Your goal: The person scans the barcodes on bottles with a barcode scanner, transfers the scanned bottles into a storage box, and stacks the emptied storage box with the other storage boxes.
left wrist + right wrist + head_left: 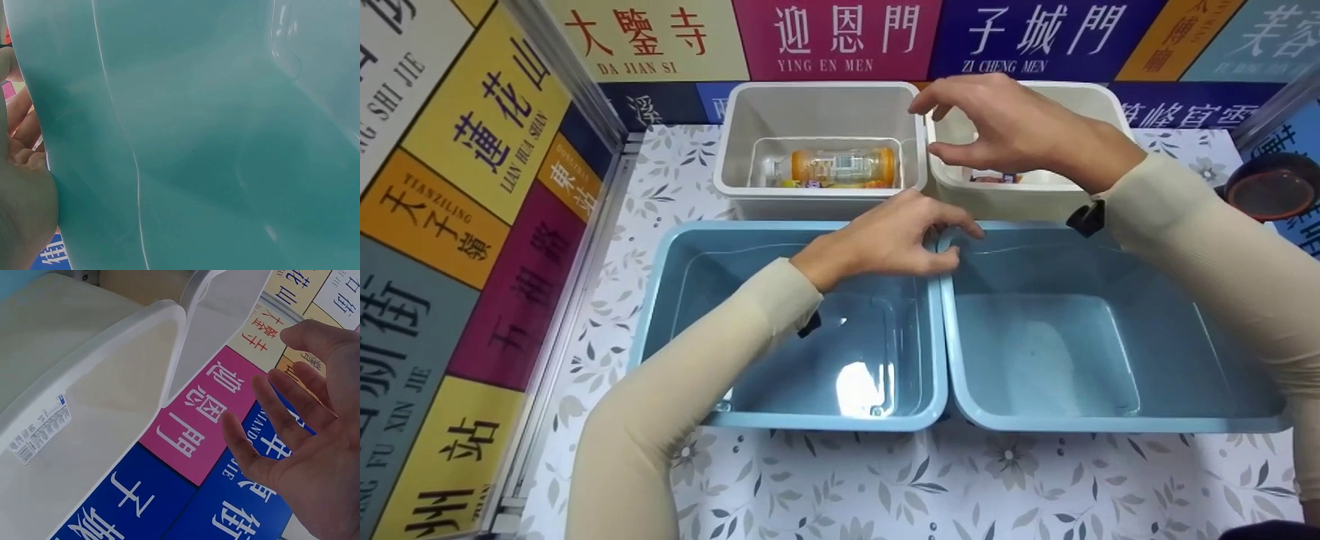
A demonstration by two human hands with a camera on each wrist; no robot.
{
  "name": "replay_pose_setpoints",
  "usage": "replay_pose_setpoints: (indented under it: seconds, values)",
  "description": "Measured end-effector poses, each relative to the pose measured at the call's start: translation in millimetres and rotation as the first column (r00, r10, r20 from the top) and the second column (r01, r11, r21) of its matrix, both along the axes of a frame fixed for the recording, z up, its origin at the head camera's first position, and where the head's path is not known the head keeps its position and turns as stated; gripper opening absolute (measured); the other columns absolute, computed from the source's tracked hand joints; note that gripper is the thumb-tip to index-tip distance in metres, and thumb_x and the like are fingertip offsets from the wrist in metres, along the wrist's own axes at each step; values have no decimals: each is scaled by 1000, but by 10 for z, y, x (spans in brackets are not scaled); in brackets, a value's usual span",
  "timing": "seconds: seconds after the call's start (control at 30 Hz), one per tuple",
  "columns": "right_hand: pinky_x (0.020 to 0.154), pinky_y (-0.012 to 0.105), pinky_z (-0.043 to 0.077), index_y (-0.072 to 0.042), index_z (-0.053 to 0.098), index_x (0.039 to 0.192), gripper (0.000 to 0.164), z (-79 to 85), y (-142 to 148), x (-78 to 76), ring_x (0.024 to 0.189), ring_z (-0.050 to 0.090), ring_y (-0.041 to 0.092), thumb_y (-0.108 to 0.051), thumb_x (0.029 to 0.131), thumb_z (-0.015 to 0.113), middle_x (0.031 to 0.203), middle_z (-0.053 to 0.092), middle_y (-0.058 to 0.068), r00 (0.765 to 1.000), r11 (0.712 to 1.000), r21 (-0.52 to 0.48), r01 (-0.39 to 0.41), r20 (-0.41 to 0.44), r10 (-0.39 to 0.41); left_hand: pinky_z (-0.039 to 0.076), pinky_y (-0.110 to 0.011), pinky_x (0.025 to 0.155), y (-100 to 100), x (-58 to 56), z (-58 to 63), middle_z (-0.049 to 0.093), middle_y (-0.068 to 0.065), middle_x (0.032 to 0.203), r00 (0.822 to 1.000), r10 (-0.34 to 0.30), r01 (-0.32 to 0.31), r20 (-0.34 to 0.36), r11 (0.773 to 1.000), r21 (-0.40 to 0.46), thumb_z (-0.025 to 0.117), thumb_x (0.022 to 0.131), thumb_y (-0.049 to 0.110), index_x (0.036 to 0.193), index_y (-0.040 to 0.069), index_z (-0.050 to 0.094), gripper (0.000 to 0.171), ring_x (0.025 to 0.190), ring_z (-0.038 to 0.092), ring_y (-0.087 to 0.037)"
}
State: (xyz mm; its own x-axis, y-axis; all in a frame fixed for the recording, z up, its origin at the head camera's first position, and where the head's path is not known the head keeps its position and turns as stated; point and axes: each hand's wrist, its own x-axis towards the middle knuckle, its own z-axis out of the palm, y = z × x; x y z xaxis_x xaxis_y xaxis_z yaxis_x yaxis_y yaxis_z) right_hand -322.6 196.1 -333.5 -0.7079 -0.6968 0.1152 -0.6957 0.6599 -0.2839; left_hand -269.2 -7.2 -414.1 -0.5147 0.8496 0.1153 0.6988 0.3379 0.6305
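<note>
My left hand [885, 236] hovers over the back inner corner of the left blue bin [660, 300], thumb and fingers bent loosely apart with nothing between them. In the left wrist view, that hand [25, 191] shows at the left edge, beside the bin's wall. Higher up, my right hand [1012, 124] is above the right white bin [1110, 101], its fingers spread and holding nothing. The right wrist view has this hand [315, 433] with its palm bare. Small colourful packets [994, 178] lie in that white bin, partly hidden by the hand.
A left white bin [821, 193] holds a clear bottle with orange ends [844, 166]. The right blue bin [1110, 424] stands beside the left one on a leaf-patterned tablecloth [885, 480]. Lettered panels [840, 37] wall the back and left. A dark round object [1271, 187] is at right.
</note>
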Motion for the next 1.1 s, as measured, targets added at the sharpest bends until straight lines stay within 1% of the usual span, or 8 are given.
replay_pose_setpoints:
  seconds: [0.13,0.27,0.33,0.47,0.67,0.83,0.93,1.1]
  values:
    - [112,60,54,-7,63,145,50,-5,74,34,128,67,38,-16,98,76,143,69,17,1000,1000,-17,1,-9,-1,48,-23,70,-15,3,0,69,5,89,1000,6,-6,0,1000,-4,67,98,31,137,21,76,41,76,57,-12]
    - [112,60,54,-6,63,144,50,-10,159,58,128,68,37,-15,97,77,142,70,17,1000,1000,-29,4,-25,-5,49,-23,69,-23,9,2,68,4,87,1000,10,-10,6,1000,-1,67,99,31,137,21,76,41,75,57,-11]
    - [113,61,53,-7,63,145,51,-10,203,73,128,67,38,-16,97,78,142,70,18,1000,999,-32,20,-22,-21,49,-23,69,-23,13,4,68,4,86,1000,11,-11,8,1000,-4,67,99,31,137,21,75,41,75,57,-11]
    - [114,62,51,-9,63,147,53,-4,293,107,129,65,39,-19,97,79,142,69,19,998,998,-36,60,-10,-60,50,-23,70,-18,18,12,71,6,94,1000,13,-13,17,1000,-7,68,98,29,137,21,75,40,76,57,-11]
    - [111,63,53,-8,64,145,53,8,417,158,129,66,38,-18,96,80,141,70,18,996,995,-56,77,-31,-79,50,-23,69,-11,12,22,73,6,98,1000,16,-15,27,1000,-17,68,99,28,138,22,74,40,76,58,-11]
    - [107,65,55,-10,63,147,54,11,537,239,132,65,38,-22,97,79,144,69,16,994,991,-79,104,-32,-106,51,-23,71,5,10,23,76,6,107,999,12,-12,33,1000,-18,67,100,28,139,22,74,40,79,59,-10]
    - [105,66,56,-10,63,148,55,12,607,275,132,65,38,-21,96,80,145,69,16,992,989,-88,115,-32,-119,52,-23,71,8,11,22,77,5,111,999,11,-11,33,1000,-16,67,100,27,139,22,74,40,78,60,-10]
    - [100,65,58,-8,63,145,56,0,711,314,129,66,36,-15,94,82,143,70,16,991,989,-88,120,-47,-124,53,-21,77,4,10,18,77,6,132,1000,9,-9,14,1000,-10,67,99,27,138,21,75,40,84,61,-9]
